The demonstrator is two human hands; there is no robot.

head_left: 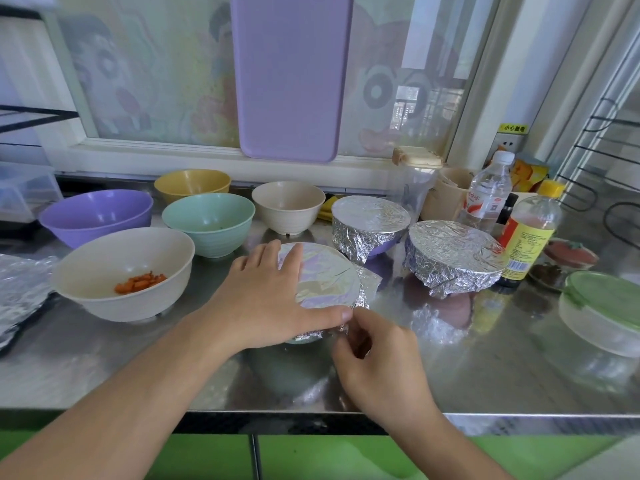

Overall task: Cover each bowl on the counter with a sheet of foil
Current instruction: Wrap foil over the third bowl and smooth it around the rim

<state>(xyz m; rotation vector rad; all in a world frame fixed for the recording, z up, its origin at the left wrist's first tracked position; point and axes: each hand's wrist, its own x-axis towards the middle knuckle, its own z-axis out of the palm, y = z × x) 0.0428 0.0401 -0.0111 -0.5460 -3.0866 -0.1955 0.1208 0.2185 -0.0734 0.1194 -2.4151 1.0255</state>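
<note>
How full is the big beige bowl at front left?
Nearly empty and uncovered: the beige bowl holds only a small pile of orange diced pieces on its bottom, and no foil lies over its rim.

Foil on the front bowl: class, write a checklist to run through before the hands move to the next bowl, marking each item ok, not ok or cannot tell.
1. Foil top lies flat on the front bowl: ok.
2. Left hand steadies it: ok.
3. Right hand pinches the near foil edge: ok.
4. Edge tucked all round: cannot tell, far side hidden.
5. Spare foil at left: ok.
6. Uncovered cream bowl with carrot pieces waiting nearby: ok.
</note>
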